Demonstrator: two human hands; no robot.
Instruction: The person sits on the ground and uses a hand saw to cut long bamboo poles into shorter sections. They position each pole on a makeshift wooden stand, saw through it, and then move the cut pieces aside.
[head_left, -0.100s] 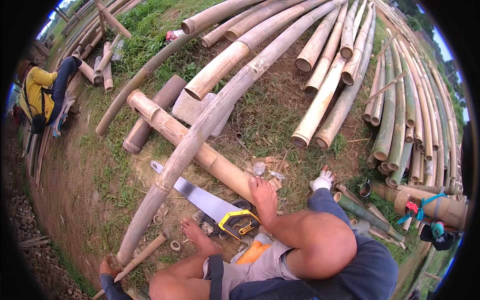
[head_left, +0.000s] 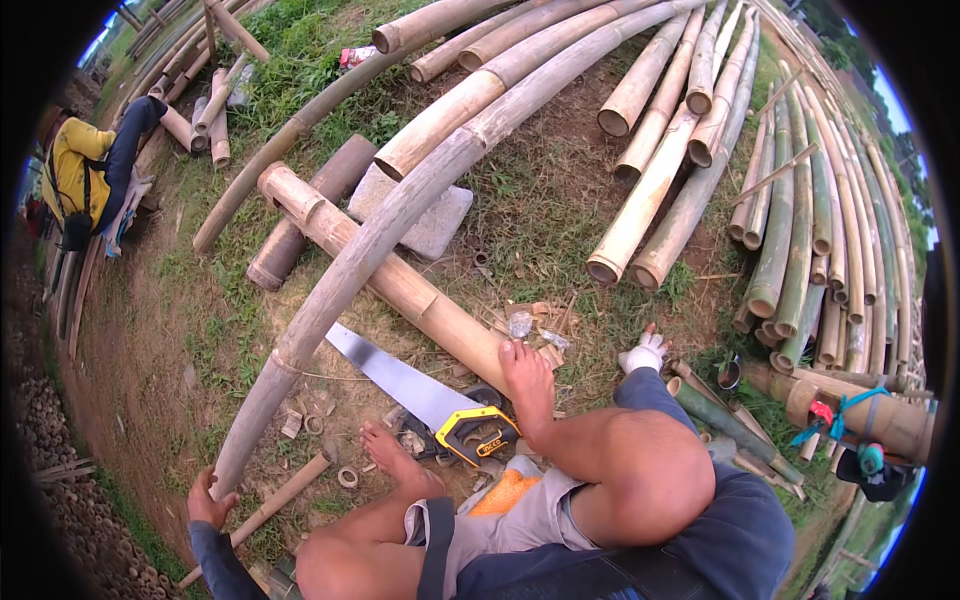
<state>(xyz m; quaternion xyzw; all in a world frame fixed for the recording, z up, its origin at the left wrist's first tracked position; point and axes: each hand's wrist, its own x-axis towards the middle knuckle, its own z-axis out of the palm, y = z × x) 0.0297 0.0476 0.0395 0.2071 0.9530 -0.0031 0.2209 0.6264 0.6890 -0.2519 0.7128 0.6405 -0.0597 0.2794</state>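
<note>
My left hand [head_left: 208, 503] grips the near end of a long grey-brown bamboo pole [head_left: 322, 312], its fingers round the cut end. That pole slants away to the far right across a thicker pale bamboo log [head_left: 435, 314]. My bare foot [head_left: 530, 385] presses on the log's near end. Apart from them, my right hand [head_left: 645, 354] reaches out to the right in a white glove with bare fingertips, its fingers stretched and nothing in them. A handsaw [head_left: 405, 388] with a yellow-and-black handle lies between my feet, blade tip beside the pole.
A dark bamboo piece [head_left: 290, 255] lies under the log, near a pale stone block [head_left: 437, 222]. Bamboo poles [head_left: 690, 190] are stacked at the far right. A thin bamboo stick [head_left: 285, 498] lies by my left arm. A person in yellow [head_left: 82, 165] sits at the far left.
My left hand has moved slightly up and left with the pole's near end. The pole has shifted left and now covers the spot where the saw's tip showed.
</note>
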